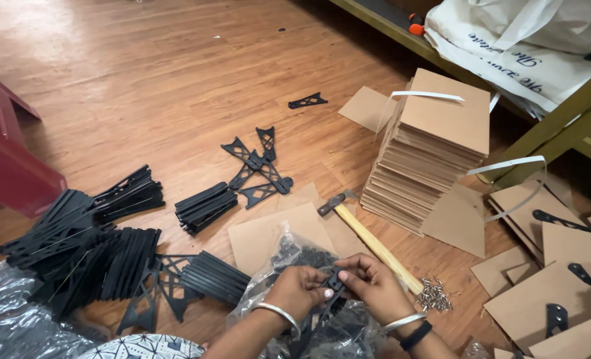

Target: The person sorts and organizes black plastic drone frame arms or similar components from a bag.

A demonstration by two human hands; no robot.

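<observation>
While both hands pinched it, I saw the black bracket (336, 282) between left hand (300, 290) and right hand (375, 282), its length running toward seven o'clock.

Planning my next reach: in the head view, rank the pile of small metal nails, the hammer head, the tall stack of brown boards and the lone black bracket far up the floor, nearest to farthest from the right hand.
From the right hand:
1. Pile of nails, just to its right.
2. Hammer head, up and slightly left.
3. Stack of brown boards, farther up, right.
4. Lone black bracket, farthest, on bare floor.

Black plastic bracket (336, 282) between fingertips
</observation>
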